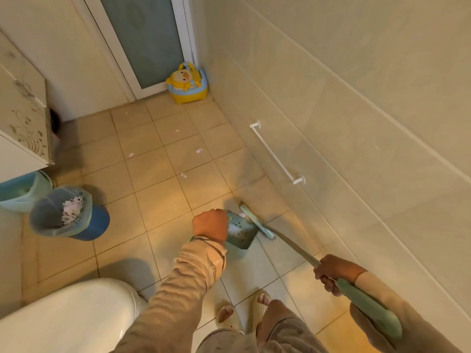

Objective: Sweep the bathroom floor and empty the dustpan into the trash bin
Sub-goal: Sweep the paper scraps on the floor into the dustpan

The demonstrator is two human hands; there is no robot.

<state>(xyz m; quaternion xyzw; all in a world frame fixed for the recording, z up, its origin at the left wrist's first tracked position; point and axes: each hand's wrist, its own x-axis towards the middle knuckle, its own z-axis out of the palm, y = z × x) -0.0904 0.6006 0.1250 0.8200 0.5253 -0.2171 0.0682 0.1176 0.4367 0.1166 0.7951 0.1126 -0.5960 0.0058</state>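
Mid-sweep: left hand (210,225) fisted on dustpan (239,234) set on floor, right hand (331,272) clamped round broom (257,222) handle, head at pan mouth. Some debris in pan (white bits), paper scraps (198,150) left twd door. Trash bin (68,212) well apart at left, emptying not yet done.

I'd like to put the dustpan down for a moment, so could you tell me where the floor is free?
Free: the tiles between the blue trash bin and dustpan, scattered only with paper scraps. Crowded: by the toilet and feet, and around the duck potty.
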